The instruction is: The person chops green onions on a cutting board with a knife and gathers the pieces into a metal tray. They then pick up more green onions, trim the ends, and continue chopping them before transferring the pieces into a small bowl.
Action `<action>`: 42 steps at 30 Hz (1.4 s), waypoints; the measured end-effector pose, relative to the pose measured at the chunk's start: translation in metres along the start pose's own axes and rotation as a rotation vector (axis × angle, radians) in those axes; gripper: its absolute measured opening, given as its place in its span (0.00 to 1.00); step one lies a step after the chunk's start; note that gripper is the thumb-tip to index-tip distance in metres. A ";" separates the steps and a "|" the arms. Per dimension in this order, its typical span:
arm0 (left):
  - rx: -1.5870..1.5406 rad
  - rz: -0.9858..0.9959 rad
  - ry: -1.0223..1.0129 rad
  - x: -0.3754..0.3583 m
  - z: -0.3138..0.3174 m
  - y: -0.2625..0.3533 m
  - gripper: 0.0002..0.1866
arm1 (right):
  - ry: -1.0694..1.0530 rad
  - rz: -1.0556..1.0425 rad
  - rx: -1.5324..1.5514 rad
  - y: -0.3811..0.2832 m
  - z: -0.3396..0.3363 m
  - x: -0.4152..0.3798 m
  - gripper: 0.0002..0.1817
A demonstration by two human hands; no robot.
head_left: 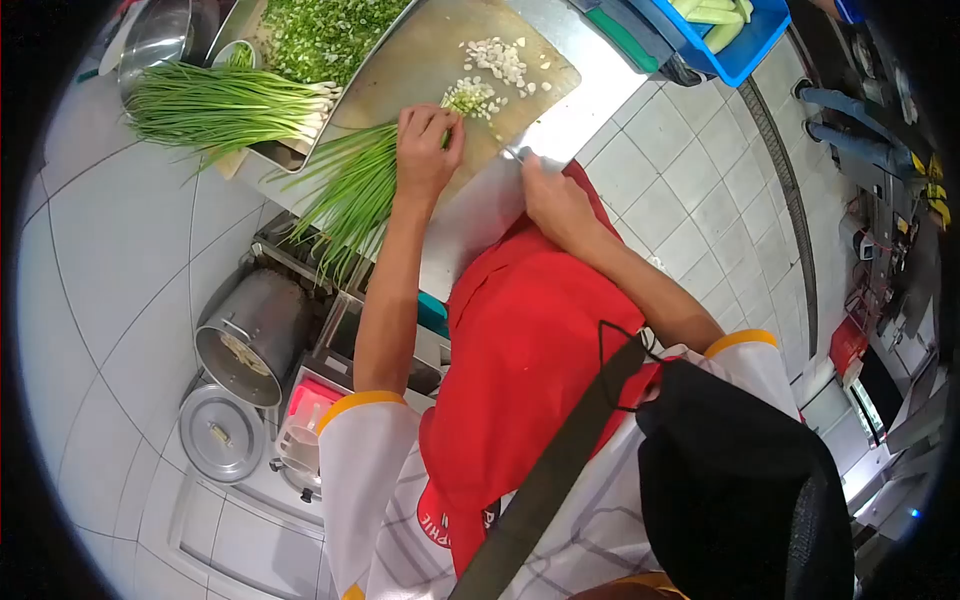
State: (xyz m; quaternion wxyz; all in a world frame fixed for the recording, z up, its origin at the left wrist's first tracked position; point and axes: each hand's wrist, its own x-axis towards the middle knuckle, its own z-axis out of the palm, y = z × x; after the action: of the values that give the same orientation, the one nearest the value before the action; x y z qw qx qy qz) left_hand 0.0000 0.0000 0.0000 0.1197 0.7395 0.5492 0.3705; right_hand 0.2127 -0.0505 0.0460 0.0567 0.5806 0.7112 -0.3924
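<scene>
On a worn cutting board (425,60), my left hand (428,150) is closed around a bunch of spring onions (350,190). Their long green leaves hang past the board's near left side, and their white ends point away to the right. Sliced white pieces (497,60) lie scattered beyond the bunch, with more chopped bits (470,97) right at its cut end. My right hand (555,205) grips a knife (512,154) near the board's right edge; only a thin bright part of it shows. Its blade is apart from my left fingers.
Left of the board, a tray holds chopped greens (325,40) and another spring onion bundle (235,105). A metal bowl (155,45) stands beyond. At upper right is a blue crate (745,65) with pale green vegetables. A large pot (250,335) and lid (222,433) sit lower left.
</scene>
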 end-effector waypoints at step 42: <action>0.023 -0.040 0.040 -0.013 -0.019 0.015 0.09 | 0.037 -0.058 0.041 -0.011 -0.016 -0.002 0.08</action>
State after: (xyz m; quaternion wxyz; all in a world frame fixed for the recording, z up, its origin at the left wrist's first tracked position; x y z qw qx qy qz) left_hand -0.0033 -0.0212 0.0165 0.1078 0.7222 0.5702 0.3764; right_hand 0.2094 -0.0420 0.0637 0.0202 0.5677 0.7205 -0.3978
